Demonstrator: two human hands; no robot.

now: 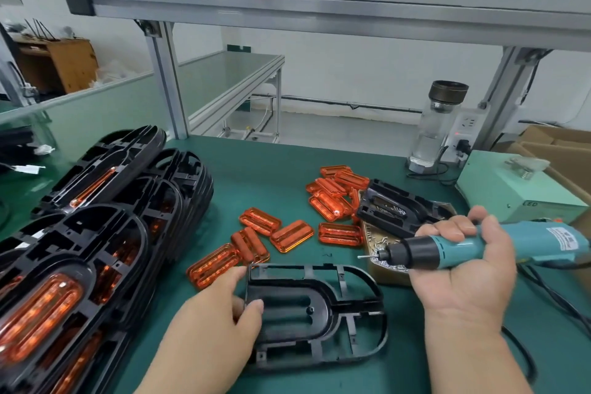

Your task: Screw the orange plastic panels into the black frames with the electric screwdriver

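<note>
R hand (463, 269) curled round screwdriver (425, 251), bit leftward, axis horiz; L hand (217, 320) pinching frame (307, 310) end

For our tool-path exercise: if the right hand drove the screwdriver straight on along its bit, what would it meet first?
Probably the far rim of the frame, then the panels beyond it. The right hand looks held high, so it might pass over both.

The left hand (220, 313) grips the near end of an empty black frame (315, 313) on the green table (271, 169); the right hand (463, 265) holds the teal electric screwdriver (473, 245), bit pointing left; loose orange panels (291, 235) lie beyond.
</note>
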